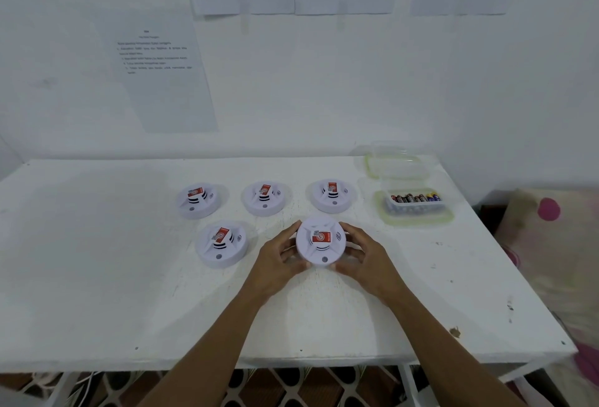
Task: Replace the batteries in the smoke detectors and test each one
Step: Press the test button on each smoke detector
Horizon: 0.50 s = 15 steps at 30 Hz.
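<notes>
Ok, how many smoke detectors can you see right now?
5. The back row has the back-left detector, back-middle detector and back-right detector. The front-left detector sits nearer. The held detector is gripped between left hand and right hand. None seems hidden.

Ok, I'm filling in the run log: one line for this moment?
left hand + right hand: grip front detector | other four detectors: untouched | batteries: in tub

Visible body parts comprise the left hand (pixel 279 260) and the right hand (pixel 369 260), each joined to a slender forearm (pixel 210 341) that is bare along its whole visible length, from wrist to the lower edge of view, with long, slim fingers (pixel 353 230).
</notes>
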### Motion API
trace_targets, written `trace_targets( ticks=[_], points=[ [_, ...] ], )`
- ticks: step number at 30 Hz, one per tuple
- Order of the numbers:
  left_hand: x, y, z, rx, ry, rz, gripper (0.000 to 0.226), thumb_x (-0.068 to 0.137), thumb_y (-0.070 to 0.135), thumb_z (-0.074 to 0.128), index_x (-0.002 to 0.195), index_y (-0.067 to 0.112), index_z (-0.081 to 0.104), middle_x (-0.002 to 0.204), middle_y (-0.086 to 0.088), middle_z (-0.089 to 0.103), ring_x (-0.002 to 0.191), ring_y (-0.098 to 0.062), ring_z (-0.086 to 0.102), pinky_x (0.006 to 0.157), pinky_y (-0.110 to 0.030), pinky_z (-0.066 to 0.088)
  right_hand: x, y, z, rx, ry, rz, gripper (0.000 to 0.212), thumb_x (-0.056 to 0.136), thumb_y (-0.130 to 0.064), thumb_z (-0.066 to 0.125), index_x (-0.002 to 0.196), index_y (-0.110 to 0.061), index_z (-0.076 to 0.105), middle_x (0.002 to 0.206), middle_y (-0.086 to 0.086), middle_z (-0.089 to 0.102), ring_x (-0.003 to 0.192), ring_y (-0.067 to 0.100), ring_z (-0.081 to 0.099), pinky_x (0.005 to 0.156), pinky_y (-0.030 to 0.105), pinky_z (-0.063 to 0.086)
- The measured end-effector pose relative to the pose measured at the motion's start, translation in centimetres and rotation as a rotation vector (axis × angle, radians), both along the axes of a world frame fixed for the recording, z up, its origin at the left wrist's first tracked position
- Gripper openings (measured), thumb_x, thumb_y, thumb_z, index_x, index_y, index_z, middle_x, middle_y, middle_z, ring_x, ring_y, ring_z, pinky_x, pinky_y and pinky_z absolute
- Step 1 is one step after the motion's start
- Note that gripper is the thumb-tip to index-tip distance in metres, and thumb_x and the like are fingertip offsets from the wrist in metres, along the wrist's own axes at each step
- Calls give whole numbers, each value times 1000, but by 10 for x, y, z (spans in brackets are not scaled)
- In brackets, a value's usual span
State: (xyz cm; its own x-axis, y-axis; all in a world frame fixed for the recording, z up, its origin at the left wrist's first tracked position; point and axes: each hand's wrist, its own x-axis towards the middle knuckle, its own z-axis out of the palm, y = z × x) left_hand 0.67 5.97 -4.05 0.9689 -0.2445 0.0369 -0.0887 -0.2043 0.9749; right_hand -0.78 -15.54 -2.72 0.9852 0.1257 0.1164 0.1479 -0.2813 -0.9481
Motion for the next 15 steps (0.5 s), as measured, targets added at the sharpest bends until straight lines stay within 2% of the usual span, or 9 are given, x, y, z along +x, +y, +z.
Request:
trace_targets(
  ticks=[5,11,15],
  points=[
    [-1,-1,2,-15,-18,6,74,80,1,77,136,37,45,136,12,59,124,-6,57,100,-26,50,1,-1,-2,-6,18,6,67,74,-12,82,131,-33,53,128,-15,62,115,1,58,93,19,50],
    [-1,-1,3,-21,-10,-1,75,79,2,78,139,34,45,136,10,59,124,-6,57,102,-30,49,2,-1,-4,-13,33,5,70,72,-17,83,134,-29,53,128,-15,62,116,2,58,94,19,50],
    [-1,-1,3,-18,-13,-2,75,79,3,78,138,35,45,136,11,59,124,-5,57,102,-30,49,2,-1,-5,-15,35,-6,71,72,-13,84,134,-29,53,127,-15,62,115,1,59,95,21,51]
  ],
)
